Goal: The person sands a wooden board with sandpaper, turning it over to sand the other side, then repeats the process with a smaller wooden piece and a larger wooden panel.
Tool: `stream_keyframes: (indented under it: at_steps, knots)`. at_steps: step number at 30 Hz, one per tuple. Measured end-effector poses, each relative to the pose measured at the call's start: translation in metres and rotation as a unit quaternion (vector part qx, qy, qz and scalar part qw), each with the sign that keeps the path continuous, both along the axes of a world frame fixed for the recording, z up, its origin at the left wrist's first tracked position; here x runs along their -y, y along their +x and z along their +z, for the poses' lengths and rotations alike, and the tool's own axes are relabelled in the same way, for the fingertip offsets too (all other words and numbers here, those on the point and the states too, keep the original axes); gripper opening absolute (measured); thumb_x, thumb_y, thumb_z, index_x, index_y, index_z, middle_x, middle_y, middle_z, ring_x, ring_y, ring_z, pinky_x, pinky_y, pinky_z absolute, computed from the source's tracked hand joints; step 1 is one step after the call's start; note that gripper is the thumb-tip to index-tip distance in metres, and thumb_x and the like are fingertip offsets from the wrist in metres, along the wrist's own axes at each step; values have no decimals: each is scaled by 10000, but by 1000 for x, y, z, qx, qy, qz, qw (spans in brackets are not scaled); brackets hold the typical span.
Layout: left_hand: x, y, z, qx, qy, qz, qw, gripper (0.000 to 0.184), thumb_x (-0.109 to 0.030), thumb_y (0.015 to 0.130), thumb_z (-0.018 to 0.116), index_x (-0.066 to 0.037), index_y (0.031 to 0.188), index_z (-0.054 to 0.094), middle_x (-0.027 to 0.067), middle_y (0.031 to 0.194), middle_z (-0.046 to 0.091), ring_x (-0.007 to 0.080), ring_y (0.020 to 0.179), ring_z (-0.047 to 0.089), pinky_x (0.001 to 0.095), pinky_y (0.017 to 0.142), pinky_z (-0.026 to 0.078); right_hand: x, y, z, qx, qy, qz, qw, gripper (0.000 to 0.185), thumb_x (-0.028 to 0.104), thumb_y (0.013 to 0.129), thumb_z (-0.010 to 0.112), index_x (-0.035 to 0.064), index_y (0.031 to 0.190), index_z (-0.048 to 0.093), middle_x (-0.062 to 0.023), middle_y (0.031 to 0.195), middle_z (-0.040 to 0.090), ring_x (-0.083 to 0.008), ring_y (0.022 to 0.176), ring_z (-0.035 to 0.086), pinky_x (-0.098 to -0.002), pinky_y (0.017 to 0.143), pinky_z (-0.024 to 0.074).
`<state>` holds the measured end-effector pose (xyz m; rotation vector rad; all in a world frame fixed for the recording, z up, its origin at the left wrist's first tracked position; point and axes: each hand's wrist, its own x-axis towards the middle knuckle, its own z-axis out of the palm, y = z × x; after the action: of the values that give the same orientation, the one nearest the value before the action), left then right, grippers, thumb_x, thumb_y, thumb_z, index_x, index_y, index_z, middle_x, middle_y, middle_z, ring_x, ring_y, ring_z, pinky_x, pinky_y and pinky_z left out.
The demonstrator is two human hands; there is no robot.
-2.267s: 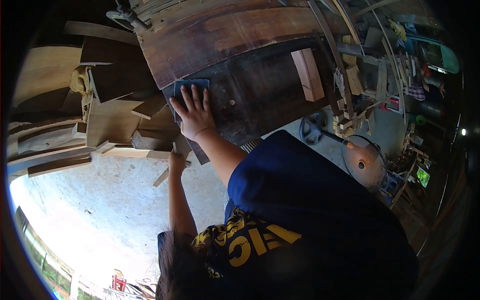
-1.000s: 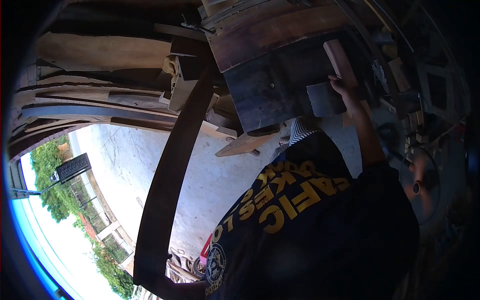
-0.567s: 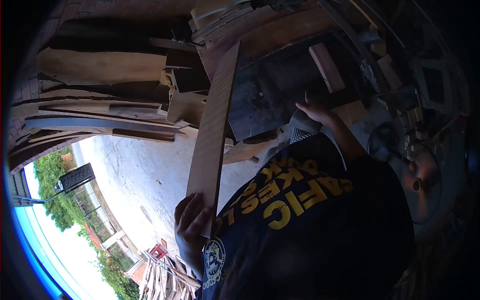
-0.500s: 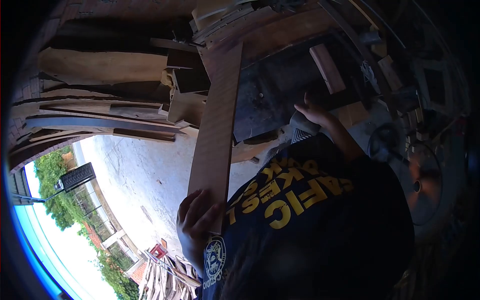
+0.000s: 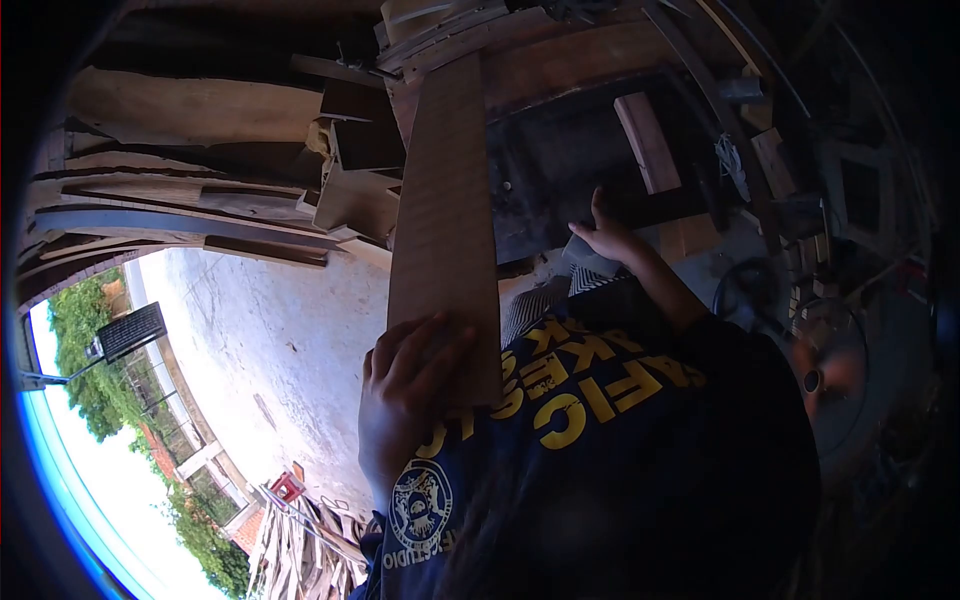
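Note:
A long flat wooden board (image 5: 445, 200) runs from near my body toward a wooden structure at the top of the view. My left hand (image 5: 415, 375) grips the near end, its fingers lying across the broad face; the thumb is hidden. My right hand (image 5: 607, 238) is off the board, with a finger and thumb stretched apart, beside a grey surface over my striped trousers (image 5: 590, 280). Some of its fingers cannot be made out. Beyond that hand, a short wooden block (image 5: 648, 143) lies on a dark surface (image 5: 530, 150).
Stacked planks and slabs (image 5: 190, 110) line the upper left. A pale concrete floor (image 5: 270, 330) extends left of the board. Scrap wood strips (image 5: 300, 545) are heaped at the lower left. A fan (image 5: 815, 380) with an orange blur stands at the right.
My left hand and the board's near end have risen in the view. The board now lies straighter, its face showing broader. My right hand stays near the striped trousers. The view has shifted slightly.

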<state>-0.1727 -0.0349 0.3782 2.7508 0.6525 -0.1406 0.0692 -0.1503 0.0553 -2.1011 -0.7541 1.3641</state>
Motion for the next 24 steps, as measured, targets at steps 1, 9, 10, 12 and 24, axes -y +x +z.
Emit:
stream_keyframes:
  at_steps: [1, 9, 10, 12, 24]
  knots:
    - [1, 1, -2, 0, -8, 10, 1000, 487, -139, 713, 650, -246, 1188, 638, 37, 1254, 555, 267, 1150, 511, 418, 919, 448, 3, 0, -7, 1, -2, 3, 1000, 969, 465, 912, 526, -60, 1431, -101, -299, 1506, 77, -358, 1416, 117, -367, 1143, 163]
    - [8, 0, -14, 8, -78, 49, 996, 667, -119, 612, 753, -225, 1249, 584, 76, 1351, 453, 310, 1217, 442, 453, 971, 443, 13, 12, 20, -19, 63, 15, 998, 767, 430, 769, 728, -120, 1240, 476, -304, 1215, 544, -354, 1170, 535, -366, 957, 426]
    - [9, -3, -17, 28, -98, 80, 992, 707, -132, 583, 788, -220, 1253, 580, 91, 1370, 430, 329, 1230, 430, 467, 974, 443, 11, 10, 23, -15, 65, 19, 998, 767, 430, 769, 728, -120, 1240, 476, -304, 1215, 544, -354, 1170, 535, -366, 957, 426]
    - [12, -10, -26, 37, -96, 114, 988, 796, -161, 549, 818, -225, 1292, 538, 122, 1403, 376, 366, 1246, 405, 486, 969, 443, 7, 0, 27, 102, 2, -42, 994, 505, 366, 783, 724, -86, 988, 630, -233, 922, 670, -339, 888, 664, -377, 779, 499]
    - [52, -115, -193, 482, -329, 489, 648, 977, 50, 684, 722, -158, 1476, 189, 181, 1426, 339, 290, 1233, 460, 416, 1000, 425, 0, -75, 64, 124, 294, -194, 928, 305, 252, 865, 660, -22, 998, 654, -166, 854, 690, -257, 813, 682, -334, 703, 503]
